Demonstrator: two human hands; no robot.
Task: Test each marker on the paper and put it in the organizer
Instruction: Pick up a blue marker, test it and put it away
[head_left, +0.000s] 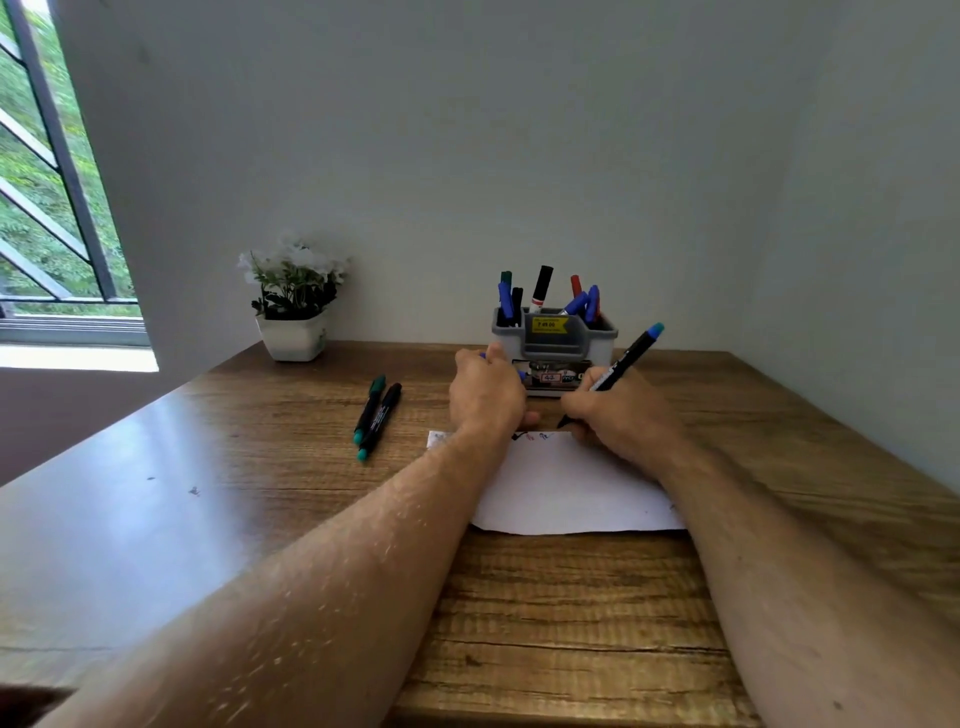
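Observation:
My right hand (618, 415) grips a black marker (626, 358) with a teal end, its tip down at the top edge of the white paper (571, 488), beside small red, blue and black scribbles. My left hand (485, 395) rests at the paper's top left, fingers closed around a small blue piece, probably the marker's cap (521, 374), which is mostly hidden. The grey organizer (555, 338) stands just behind both hands and holds several markers upright. Two black markers with teal ends (376, 415) lie on the table to the left of the paper.
A white pot with white flowers (293, 306) stands at the back left of the wooden table (545, 613). The wall runs close behind the organizer. A barred window (47, 182) is at the far left.

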